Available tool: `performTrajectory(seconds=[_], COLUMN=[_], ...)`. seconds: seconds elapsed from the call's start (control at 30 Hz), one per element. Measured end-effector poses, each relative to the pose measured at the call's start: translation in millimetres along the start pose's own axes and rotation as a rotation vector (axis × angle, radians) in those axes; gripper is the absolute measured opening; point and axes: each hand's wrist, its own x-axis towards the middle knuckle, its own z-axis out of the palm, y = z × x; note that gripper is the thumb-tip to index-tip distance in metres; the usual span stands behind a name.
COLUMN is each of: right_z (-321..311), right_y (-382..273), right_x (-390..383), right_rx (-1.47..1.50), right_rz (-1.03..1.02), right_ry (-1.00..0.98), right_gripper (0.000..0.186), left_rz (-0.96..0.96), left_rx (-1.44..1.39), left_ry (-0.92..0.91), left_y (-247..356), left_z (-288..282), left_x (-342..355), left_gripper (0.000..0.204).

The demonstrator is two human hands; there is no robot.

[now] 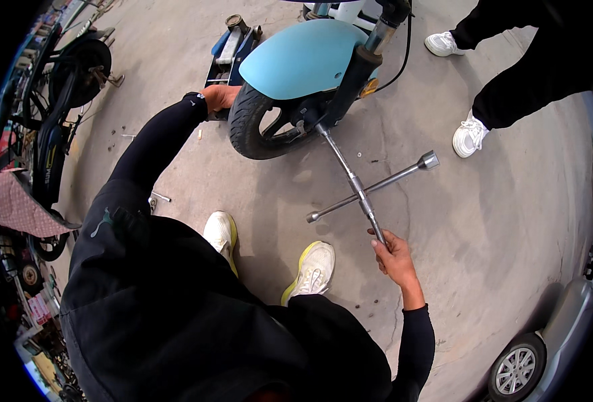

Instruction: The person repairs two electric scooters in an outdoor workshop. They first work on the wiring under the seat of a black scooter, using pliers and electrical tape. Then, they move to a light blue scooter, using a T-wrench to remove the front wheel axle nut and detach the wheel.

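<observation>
My right hand (394, 256) is closed around the near end of a steel four-way lug wrench (358, 186). The wrench's far end meets the axle area at the middle of a scooter's front wheel (251, 127), and its cross arms reach out to both sides. Against the left side of the black tyre is my left hand (220, 99); the tyre hides its fingers, so I cannot see whether they grip. A light blue mudguard (303, 59) covers the top of the wheel, beside the dark fork leg (354, 84).
A blue floor jack (231, 50) stands just behind the wheel at left. Another person's legs and white shoes (471, 136) are at the upper right. Parked two-wheelers (75, 74) line the left edge; a silver car (568, 328) is at lower right. A small tool (160, 196) lies near my left foot.
</observation>
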Motion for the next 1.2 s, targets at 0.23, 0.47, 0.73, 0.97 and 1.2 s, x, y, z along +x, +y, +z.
performTrajectory(seconds=[0.23, 0.47, 0.73, 0.97, 1.2], right_z=[4, -4, 5, -5, 9], right_y=[-15, -29, -7, -26, -14], right_x=[-5, -5, 1, 5, -8], right_rx=[-0.393, 0.277, 0.04, 0.464, -0.966], right_rz=[-0.194, 0.275, 0.029, 0.32, -0.525], right_ry=[0.397, -0.052, 0.075, -0.111, 0.607], right_gripper=[0.04, 0.034, 0.037, 0.035, 0.035], left_rz=[-0.011, 0.014, 0.01, 0.003, -0.011], left_rx=[-0.006, -0.003, 0.006, 0.002, -0.003], left_ry=[-0.004, 0.001, 0.023, 0.027, 0.015], left_y=[-2, -3, -3, -9, -13], left_z=[0, -3, 1, -1, 1], left_x=[0, 4, -6, -4, -3], left_gripper=[0.071, 0.071, 0.07, 0.069, 0.068])
